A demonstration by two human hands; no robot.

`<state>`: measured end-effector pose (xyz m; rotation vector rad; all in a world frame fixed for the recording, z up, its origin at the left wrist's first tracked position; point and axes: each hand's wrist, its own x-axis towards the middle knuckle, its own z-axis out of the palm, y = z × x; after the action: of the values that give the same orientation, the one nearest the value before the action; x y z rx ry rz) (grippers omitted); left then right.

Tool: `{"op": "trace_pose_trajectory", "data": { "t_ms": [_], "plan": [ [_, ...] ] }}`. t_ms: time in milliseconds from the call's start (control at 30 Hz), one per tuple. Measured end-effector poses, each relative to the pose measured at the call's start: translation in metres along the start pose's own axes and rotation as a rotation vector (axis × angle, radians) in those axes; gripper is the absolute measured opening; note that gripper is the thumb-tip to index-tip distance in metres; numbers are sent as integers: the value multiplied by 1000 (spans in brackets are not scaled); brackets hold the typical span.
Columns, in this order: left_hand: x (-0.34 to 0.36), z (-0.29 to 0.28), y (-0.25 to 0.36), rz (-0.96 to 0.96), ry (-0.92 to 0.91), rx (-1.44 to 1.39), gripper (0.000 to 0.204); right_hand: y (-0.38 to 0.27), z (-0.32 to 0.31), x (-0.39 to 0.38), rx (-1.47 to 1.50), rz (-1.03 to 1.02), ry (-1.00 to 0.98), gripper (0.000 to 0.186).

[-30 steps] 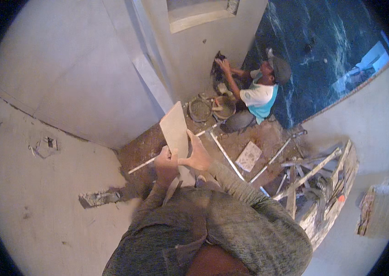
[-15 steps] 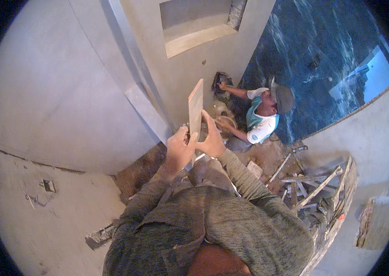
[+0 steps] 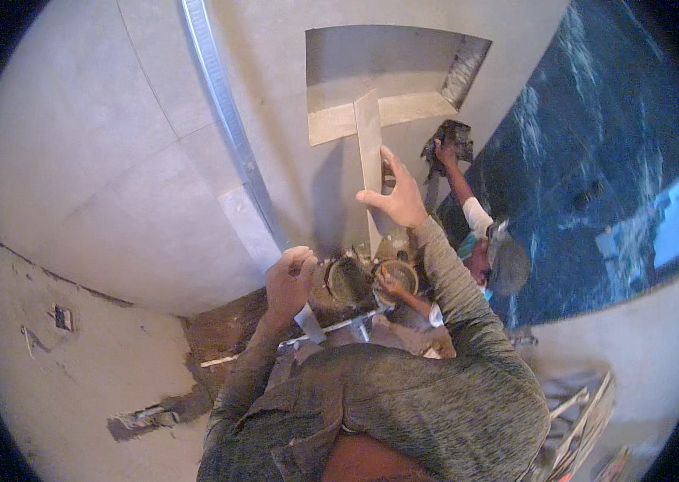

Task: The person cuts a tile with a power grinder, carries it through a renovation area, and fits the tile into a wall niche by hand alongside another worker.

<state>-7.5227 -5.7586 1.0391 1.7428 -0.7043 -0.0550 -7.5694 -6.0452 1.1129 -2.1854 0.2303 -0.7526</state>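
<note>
My right hand (image 3: pixel 395 193) grips a long, narrow beige tile strip (image 3: pixel 367 120) held upright in front of a recessed niche (image 3: pixel 379 64) in the plastered wall. My left hand (image 3: pixel 289 285) is lower and to the left, apart from the strip, its fingers curled; what it holds, if anything, is hidden. Behind it a pale board (image 3: pixel 239 217) leans beside a metal straightedge (image 3: pixel 235 145) on the wall. Two round buckets (image 3: pixel 343 281) of grey material sit below my hands.
A co-worker (image 3: pixel 504 257) in a cap, low at the right, holds a dark cloth or bag (image 3: pixel 448 140) against the wall, another hand at a bucket. Blue marble-look tiling (image 3: pixel 596 161) covers the right wall. A wooden crate (image 3: pixel 588 418) with offcuts stands at lower right; pale bars lie on the floor.
The view has tilted up toward the niche. My right hand has raised the strip, and my left hand has let go of it, moving down-left. The co-worker has reached higher.
</note>
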Motion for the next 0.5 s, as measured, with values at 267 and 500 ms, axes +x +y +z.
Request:
{"op": "trace_pose_trajectory", "data": {
  "t_ms": [267,500],
  "plan": [
    [71,69,6,-18,204,98,23,67,-60,129,-246,-234,-159,111],
    [129,72,68,-48,333,275,28,90,-73,207,-198,-346,-238,111]
  ]
}}
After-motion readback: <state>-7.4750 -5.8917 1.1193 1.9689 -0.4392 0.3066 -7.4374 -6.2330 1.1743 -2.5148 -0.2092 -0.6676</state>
